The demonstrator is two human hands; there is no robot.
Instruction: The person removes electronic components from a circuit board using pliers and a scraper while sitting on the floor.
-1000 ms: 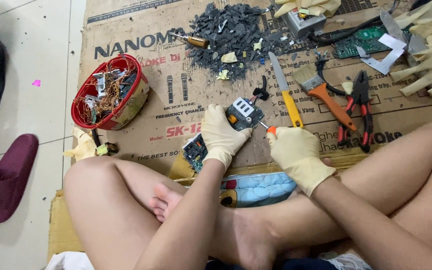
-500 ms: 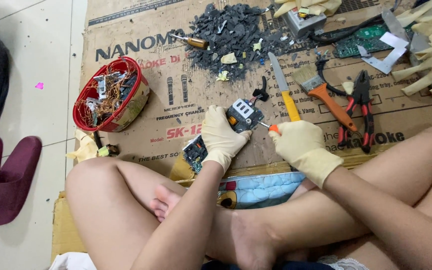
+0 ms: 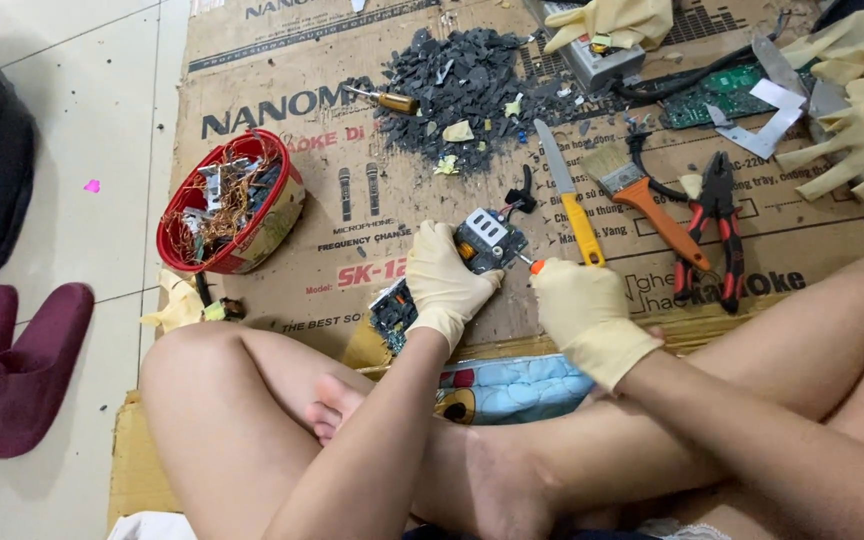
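On flattened cardboard, left hand (image 3: 445, 283) clamps a small circuit module (image 3: 490, 239) while right hand (image 3: 585, 312) grips a screwdriver (image 3: 531, 264) against it; prying seems underway, needing steady leverage.

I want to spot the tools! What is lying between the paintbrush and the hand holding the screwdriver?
In the head view, a yellow-handled knife lies between the paintbrush and the right hand, its handle end nearly reaching that glove.
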